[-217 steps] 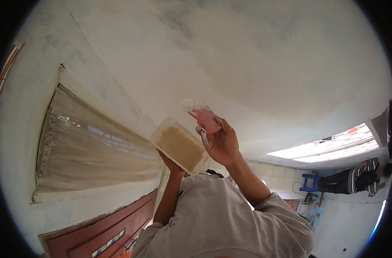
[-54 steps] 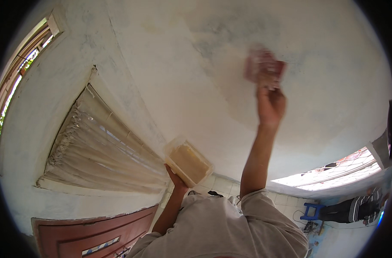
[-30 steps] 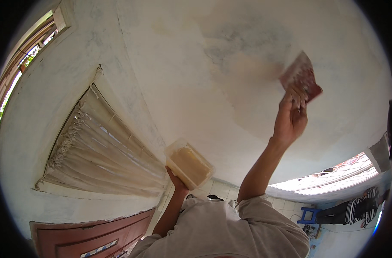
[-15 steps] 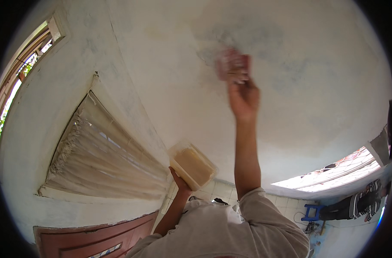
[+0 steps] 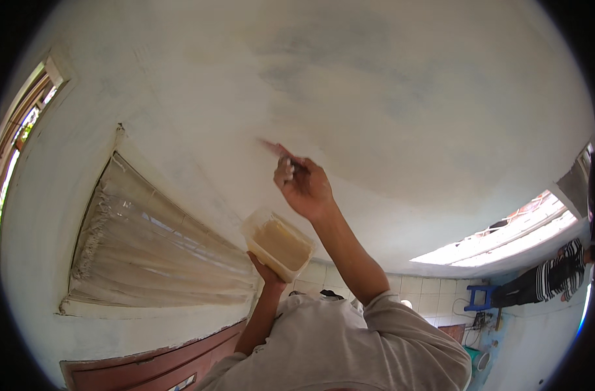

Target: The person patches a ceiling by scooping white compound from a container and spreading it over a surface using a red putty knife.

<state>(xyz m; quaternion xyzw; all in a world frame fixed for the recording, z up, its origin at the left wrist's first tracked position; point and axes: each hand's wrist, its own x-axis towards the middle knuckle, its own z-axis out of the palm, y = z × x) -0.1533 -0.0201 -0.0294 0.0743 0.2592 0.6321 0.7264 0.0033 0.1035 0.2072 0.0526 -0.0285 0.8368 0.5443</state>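
My left hand [image 5: 268,272] supports a translucent plastic tub [image 5: 289,270] from its left side and underneath. Beige paste [image 5: 279,242] fills much of the tub. Up and to the right of it, my right hand [image 5: 307,190] grips a thin reddish scraper [image 5: 270,146], seen almost edge-on and blurred at its tip. White smears coat the fingers of that hand. Behind both hands spreads a pale plastered surface [image 5: 401,150] with grey-blue, cloudy patches. From this angle the scraper appears apart from the tub; whether it touches the plaster I cannot tell.
A curtained window [image 5: 160,241] lies to the left, above a reddish-brown door [image 5: 154,362]. Toward the right are a bright grilled opening [image 5: 493,234], a blue stool [image 5: 480,298] and a person in striped clothing [image 5: 545,280]. White tiles [image 5: 434,293] show beyond my shoulder.
My right hand has come down and left with the scraper, from the patchy plaster to near the tub. The scraper has turned from broadside to edge-on. My left hand still holds the tub.
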